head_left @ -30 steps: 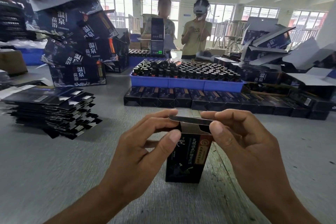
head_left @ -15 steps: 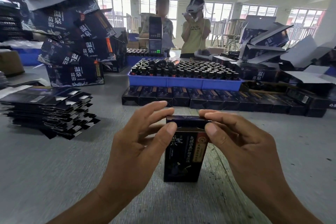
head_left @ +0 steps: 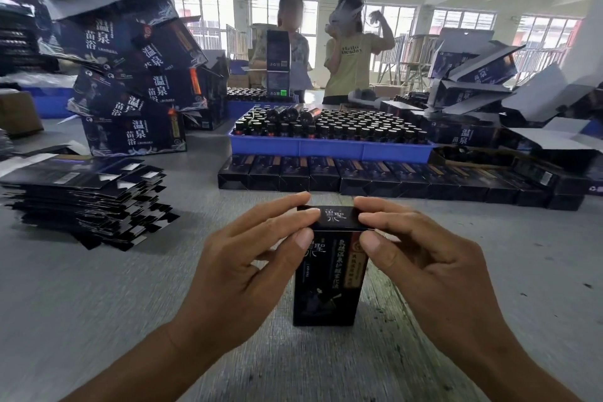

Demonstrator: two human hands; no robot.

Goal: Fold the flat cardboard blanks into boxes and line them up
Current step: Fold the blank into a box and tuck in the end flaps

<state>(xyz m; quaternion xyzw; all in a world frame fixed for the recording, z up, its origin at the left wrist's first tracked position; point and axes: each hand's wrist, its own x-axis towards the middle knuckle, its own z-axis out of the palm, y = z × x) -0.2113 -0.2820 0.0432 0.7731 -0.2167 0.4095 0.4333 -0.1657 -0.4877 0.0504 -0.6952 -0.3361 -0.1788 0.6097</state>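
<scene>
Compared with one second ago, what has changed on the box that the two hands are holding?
The top flap of the upright black box has gone from raised, with its pale inside showing, to folded flat over the opening, so its printed face now shows. The left hand and right hand kept their grip on the top corners and pressed it down. The box stayed standing on the table; the stack of flat blanks and the row of finished boxes did not move.

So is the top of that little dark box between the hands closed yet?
Closed, or nearly: the top flap lies flat across the upright dark cardboard box, pinched by the left hand and right hand.
</scene>
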